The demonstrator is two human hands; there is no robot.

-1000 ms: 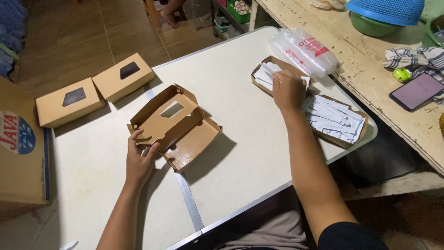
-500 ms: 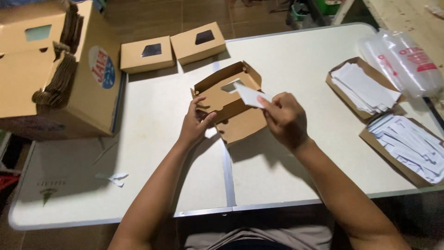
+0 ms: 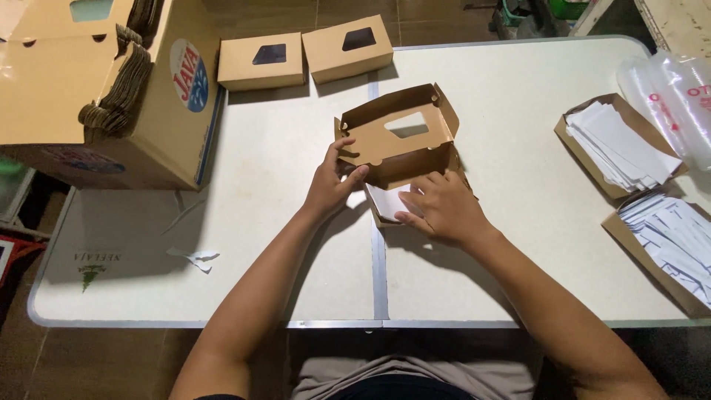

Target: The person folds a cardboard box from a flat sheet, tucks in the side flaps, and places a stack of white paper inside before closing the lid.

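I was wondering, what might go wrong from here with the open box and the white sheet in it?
1. The left hand grips only the hinge edge of the open brown box, so the lid might sag or crease.
2. The right hand presses the white sheet into the tray; it may sit crooked or buckle.
3. The box straddles the table's centre seam, so it could rock under pressure.

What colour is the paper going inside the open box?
White. The paper sheet lies in the brown cardboard box under the right hand, clearest in the head view.
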